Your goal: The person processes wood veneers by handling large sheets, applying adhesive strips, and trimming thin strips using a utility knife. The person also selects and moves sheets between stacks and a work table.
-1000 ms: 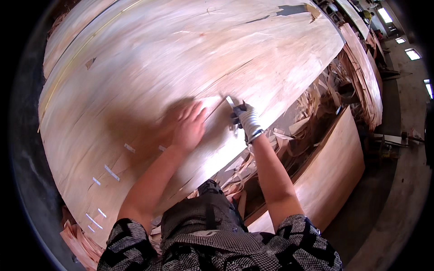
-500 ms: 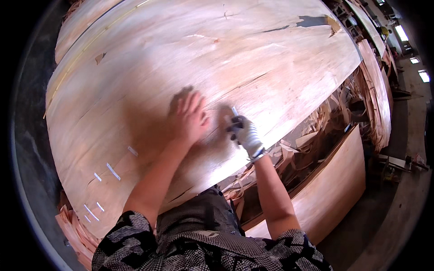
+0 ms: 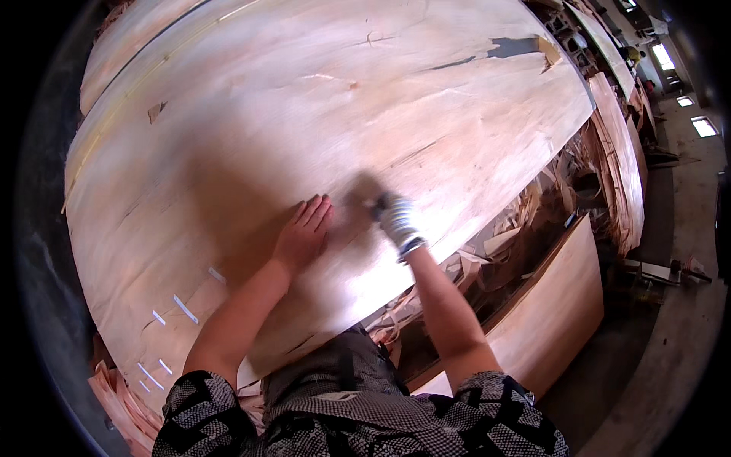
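Note:
A wide sheet of pale wood veneer spreads out before me. My left hand is bare and lies on the sheet, its fingers stretched out and close together. To its right, over the same sheet, is my right hand, in a white glove with dark fingertips. Motion smears its fingers, which look bent, and whatever they may hold cannot be made out. Several short white strips of tape are stuck on the sheet at the lower left, beside my left forearm. A ragged hole gapes near the far right edge.
Torn veneer scraps lie in a heap past the sheet's right edge. Another veneer panel leans at the lower right. More scraps hang at the lower left. A thin yellow strip runs along the sheet's far left.
My left hand has slid nearer to me, and its fingers have drawn closer together. My right hand has moved slightly left; the white strip seen at its fingertips no longer shows.

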### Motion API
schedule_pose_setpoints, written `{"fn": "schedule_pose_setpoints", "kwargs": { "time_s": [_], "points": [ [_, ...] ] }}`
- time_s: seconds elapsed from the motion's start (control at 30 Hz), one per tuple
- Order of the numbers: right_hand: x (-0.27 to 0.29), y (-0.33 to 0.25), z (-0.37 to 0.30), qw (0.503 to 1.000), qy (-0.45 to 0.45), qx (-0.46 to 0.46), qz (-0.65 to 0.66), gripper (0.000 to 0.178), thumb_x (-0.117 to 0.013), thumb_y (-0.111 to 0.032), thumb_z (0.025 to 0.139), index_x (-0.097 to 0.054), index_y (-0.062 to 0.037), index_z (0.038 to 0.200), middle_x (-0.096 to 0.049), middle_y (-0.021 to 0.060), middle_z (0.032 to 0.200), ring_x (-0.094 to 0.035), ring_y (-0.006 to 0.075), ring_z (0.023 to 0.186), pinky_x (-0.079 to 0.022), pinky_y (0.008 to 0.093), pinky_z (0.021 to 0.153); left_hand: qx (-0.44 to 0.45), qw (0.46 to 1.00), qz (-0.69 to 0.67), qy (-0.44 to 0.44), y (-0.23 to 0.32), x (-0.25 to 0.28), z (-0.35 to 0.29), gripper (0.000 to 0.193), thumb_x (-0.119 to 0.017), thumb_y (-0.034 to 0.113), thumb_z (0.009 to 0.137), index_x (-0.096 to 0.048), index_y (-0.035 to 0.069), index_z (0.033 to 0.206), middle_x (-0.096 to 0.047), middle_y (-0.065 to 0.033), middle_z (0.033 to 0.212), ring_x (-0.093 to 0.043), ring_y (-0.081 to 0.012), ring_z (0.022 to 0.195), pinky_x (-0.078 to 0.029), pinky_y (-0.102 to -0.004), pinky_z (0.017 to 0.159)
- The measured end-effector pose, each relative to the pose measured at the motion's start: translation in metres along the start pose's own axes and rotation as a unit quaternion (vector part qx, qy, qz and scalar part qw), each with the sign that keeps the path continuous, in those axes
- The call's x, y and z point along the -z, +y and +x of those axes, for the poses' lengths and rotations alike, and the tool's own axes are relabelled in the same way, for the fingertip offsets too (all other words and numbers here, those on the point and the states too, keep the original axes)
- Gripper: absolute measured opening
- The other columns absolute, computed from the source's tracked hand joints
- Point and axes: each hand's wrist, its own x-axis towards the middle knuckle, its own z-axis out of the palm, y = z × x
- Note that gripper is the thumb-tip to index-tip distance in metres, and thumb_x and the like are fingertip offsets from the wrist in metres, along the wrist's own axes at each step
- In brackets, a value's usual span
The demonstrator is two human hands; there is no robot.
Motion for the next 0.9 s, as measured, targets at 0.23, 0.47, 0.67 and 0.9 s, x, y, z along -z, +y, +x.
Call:
{"fn": "schedule_pose_setpoints", "kwargs": {
  "time_s": [0.23, 0.47, 0.67, 0.9],
  "points": [
    [0.036, 0.046, 0.048, 0.894, -0.005, -0.214, 0.392, 0.022, -0.06, -0.021, 0.08, -0.061, 0.001, 0.082, -0.062, 0.0077, 0.069, -0.058, 0.0173, 0.054, -0.045, 0.0291, 0.047, 0.034, 0.995, -0.068, 0.058, 0.033, 0.007, 0.089, 0.038, -0.056, 0.012, 0.075, -0.054, 0.006, 0.112, -0.046, -0.0046, 0.125, -0.036, -0.0212, 0.122, -0.025, -0.0386, 0.102],
    [0.032, 0.048, 0.064, 0.968, -0.003, -0.223, 0.111, 0.034, -0.066, -0.032, 0.069, -0.065, -0.0018, 0.086, -0.063, 0.0179, 0.072, -0.063, 0.0252, 0.064, -0.049, 0.0343, 0.059, -0.02, 0.997, 0.08, -0.01, 0.051, -0.037, 0.14, 0.042, -0.047, 0.018, 0.08, -0.048, 0.002, 0.12, -0.043, -0.0062, 0.127, -0.029, -0.0207, 0.126, -0.012, -0.0414, 0.108],
    [0.057, 0.058, 0.015, 0.97, -0.122, -0.209, -0.002, 0.031, -0.063, -0.032, 0.071, -0.065, -0.0018, 0.074, -0.061, 0.0128, 0.06, -0.062, 0.023, 0.059, -0.048, 0.035, 0.058, 0.037, 0.998, -0.02, 0.049, 0.019, 0.001, 0.118, 0.04, -0.058, 0.018, 0.074, -0.052, 0.007, 0.112, -0.045, -0.0068, 0.125, -0.037, -0.0238, 0.12, -0.021, -0.0516, 0.1],
    [-0.025, 0.132, -0.258, 0.899, -0.007, -0.354, 0.259, 0.027, -0.065, -0.027, 0.077, -0.061, -0.0004, 0.08, -0.059, 0.0028, 0.058, -0.051, 0.0113, 0.04, -0.04, 0.0275, 0.037, 0.387, 0.921, 0.002, 0.04, -0.038, 0.058, -0.211, 0.049, -0.044, 0.024, 0.085, -0.035, 0.006, 0.129, -0.036, -0.0155, 0.131, -0.034, -0.0331, 0.119, -0.023, -0.046, 0.099]
  ]
}}
